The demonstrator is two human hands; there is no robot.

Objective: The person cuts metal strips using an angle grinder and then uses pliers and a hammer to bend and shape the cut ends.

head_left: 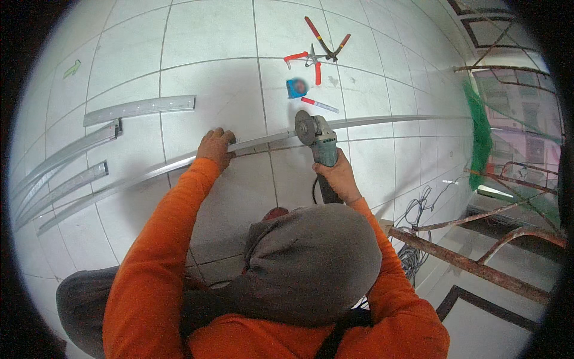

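A long, thin silvery metal profile lies across the tiled floor. My left hand presses on it left of the middle, with the fingers curled over its far side. In my right hand is an angle grinder, gripped around its body. Its round disc stands at the profile, right of my left hand. Whether the disc touches the metal or spins, I cannot tell. Beyond the grinder lie a red and white marker and a blue tape measure.
Red-handled tin snips and pincers lie at the far side. Several shorter metal profiles rest at left. Rusty scaffold tubes, green netting and coiled cable are on the right.
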